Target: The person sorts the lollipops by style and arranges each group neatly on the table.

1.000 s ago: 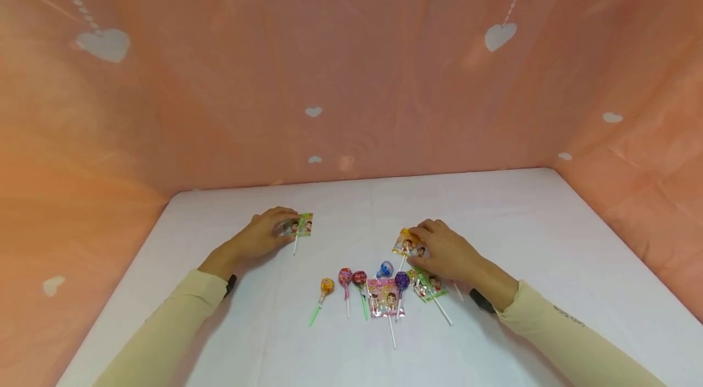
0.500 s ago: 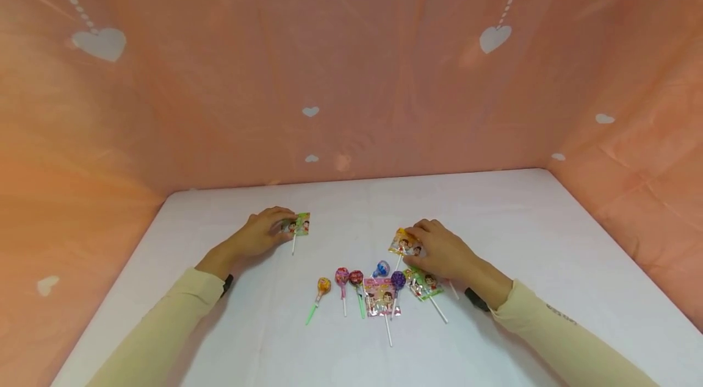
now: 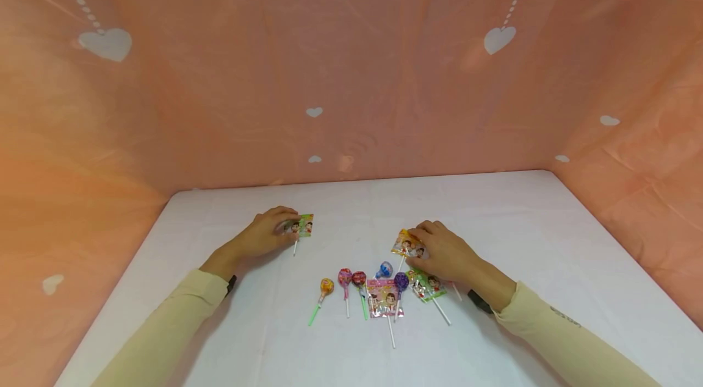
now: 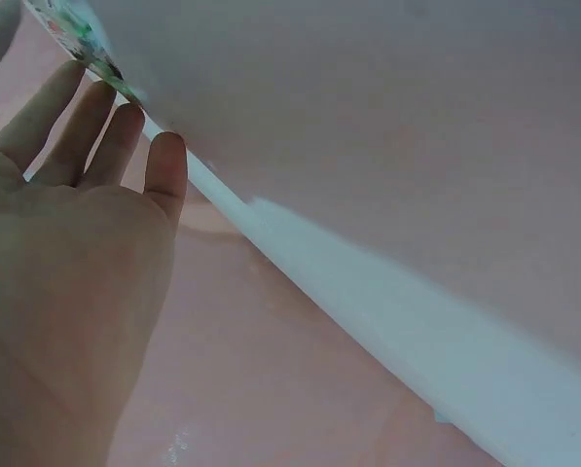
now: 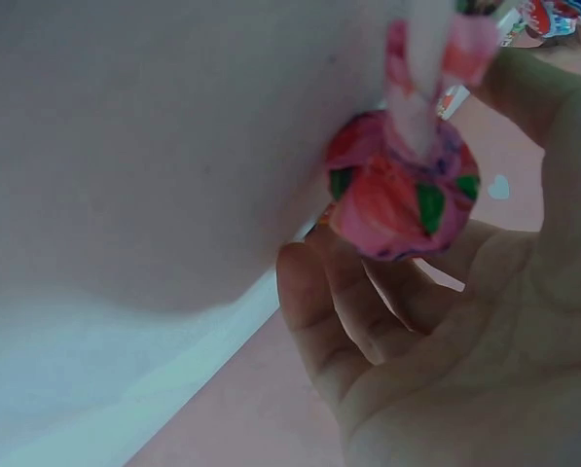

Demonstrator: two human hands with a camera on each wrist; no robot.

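Observation:
Thumb and fingers of my left hand (image 3: 263,233) grip a flat lollipop in a green wrapper (image 3: 305,226) at the table's left middle. The left wrist view catches only its wrapper's edge at the fingertips. On the right, my right hand (image 3: 446,254) holds a flat lollipop in an orange wrapper (image 3: 404,244) between thumb and fingers. Just below that hand lies another green-wrapped lollipop (image 3: 425,285), partly over or against its neighbours. A round pink-red lollipop (image 5: 407,195) looms close in the right wrist view, below the palm; the head view shows mostly its stick.
Between the hands, nearer the front, lie a pink-wrapped flat lollipop (image 3: 383,300) and round ones: purple (image 3: 401,281), blue (image 3: 384,269), dark red (image 3: 359,279), pink (image 3: 345,277) and orange (image 3: 326,286). A peach curtain (image 3: 351,69) encloses the white table (image 3: 296,350).
Both hands keep their places with the same lollipops. Only the head view has shifted slightly sideways and back.

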